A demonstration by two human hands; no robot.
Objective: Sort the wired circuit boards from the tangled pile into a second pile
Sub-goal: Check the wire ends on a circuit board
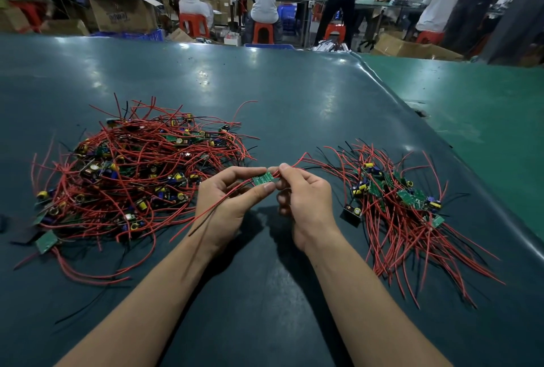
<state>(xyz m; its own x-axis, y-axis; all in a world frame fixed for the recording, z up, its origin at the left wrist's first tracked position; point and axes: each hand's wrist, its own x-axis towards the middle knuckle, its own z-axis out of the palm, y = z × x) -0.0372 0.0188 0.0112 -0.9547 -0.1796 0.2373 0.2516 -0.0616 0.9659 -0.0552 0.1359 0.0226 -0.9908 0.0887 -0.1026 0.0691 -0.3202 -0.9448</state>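
On your bench [294, 96], the tangled pile [141, 178] at left far outweighs the second pile [403, 204] at right; most remains. Your left hand [226, 204] and right hand [306, 204] pinch one circuit board [263, 180] between them.

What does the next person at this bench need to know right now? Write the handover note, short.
Left hand: pinches one green circuit board by its left edge.
Right hand: pinches the same board's right end, where its red wires leave.
The board is held above the table, between the piles.
Tangled pile: on the left, large, most boards there.
Second pile: on the right, smaller, wires roughly aligned.
Done: some boards sorted.
Left: place this board right, then work through the left pile.
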